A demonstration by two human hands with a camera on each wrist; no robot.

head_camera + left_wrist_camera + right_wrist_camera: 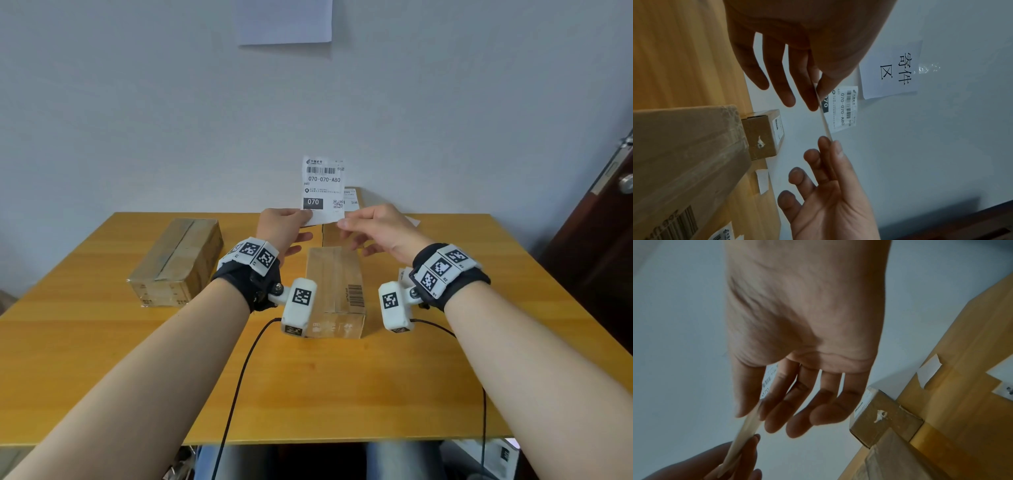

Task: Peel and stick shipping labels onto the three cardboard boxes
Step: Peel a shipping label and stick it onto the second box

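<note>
Shipping label [323, 186] is held upright in the air above the middle cardboard box [334, 287], left hand [282, 228] and right hand [376, 228] each pinching a bottom corner. Looks like the peel step: next, separate the backing, then lay it flat on that box.

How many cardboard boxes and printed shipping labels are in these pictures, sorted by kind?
Cardboard boxes: 3 (left box, centre box, far box)
Printed shipping labels: 3 (held label, stuck label on the far box, loose label lying flat)
Total: 6
</note>
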